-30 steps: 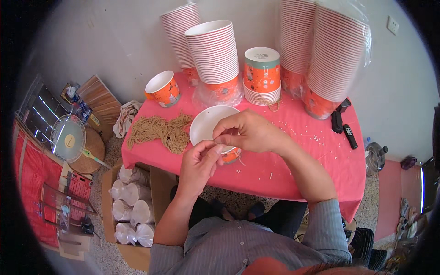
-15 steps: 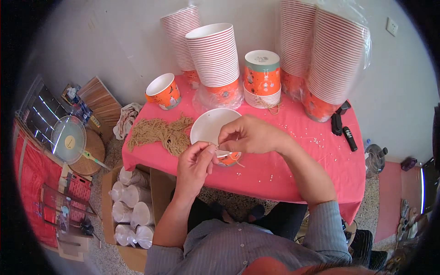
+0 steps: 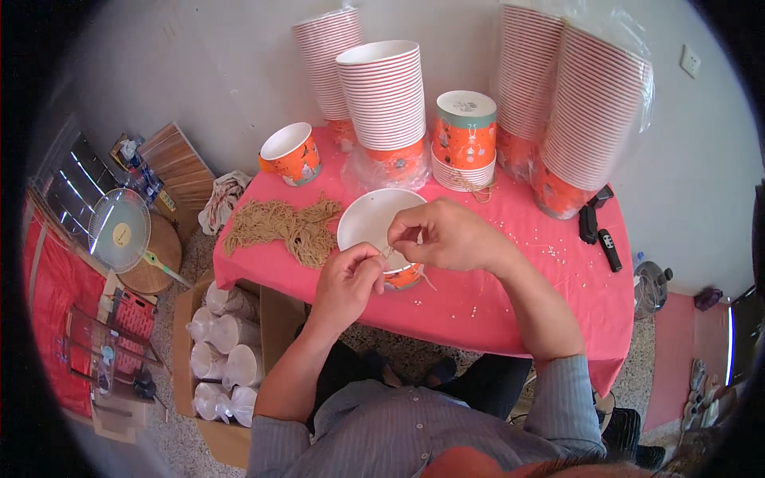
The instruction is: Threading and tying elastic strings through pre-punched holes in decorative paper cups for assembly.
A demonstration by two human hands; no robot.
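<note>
Paper cup (image 3: 374, 223), white inside and orange outside, sits at the centre of the frame on the pink-covered surface (image 3: 510, 295), near its front edge. We observe both hands at its near rim. The left hand (image 3: 348, 280) has its grip pinched narrow on a thin tan string (image 3: 388, 252); the right hand (image 3: 446, 237) pinches the same string just above the rim, fingers closed tight. A short tail of string (image 3: 426, 279) hangs below the cup.

We judge the step in hand to be fitting or knotting a string at the cup's rim. Whether the string passes through a hole we cannot tell; the fingers hide that point. The next move, in our assessment, calls for steady tension from both hands and a firm hold so the light cup does not tip.

Left of the cup lies a bundle of tan strings (image 3: 279, 227). Tall stacks of cups (image 3: 386, 95) stand along the top of the frame, with a single open cup (image 3: 291, 151) at upper left. A cardboard box of white cups (image 3: 227, 358) sits on the floor at lower left.
</note>
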